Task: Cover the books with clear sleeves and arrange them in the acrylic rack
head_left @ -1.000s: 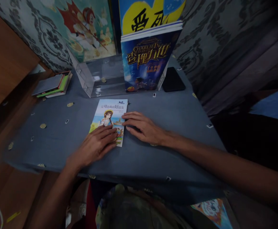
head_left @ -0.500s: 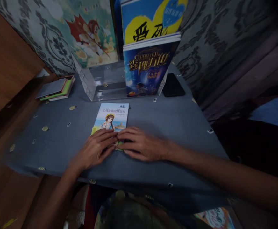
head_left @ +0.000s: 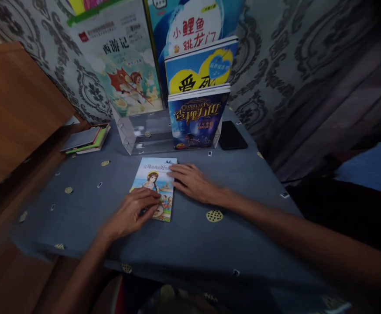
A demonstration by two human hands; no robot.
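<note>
Pressing the thin book [head_left: 151, 178] flat with left hand [head_left: 132, 213] and right hand [head_left: 194, 183], fingers spread wide. Seems light and bendy; easiest pinched at the right edge.

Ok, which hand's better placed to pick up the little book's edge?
Probably the right hand: its fingertips sit at the right edge of the book, where they could hook under. The left hand lies flat on the cover, pressing it down.
</note>
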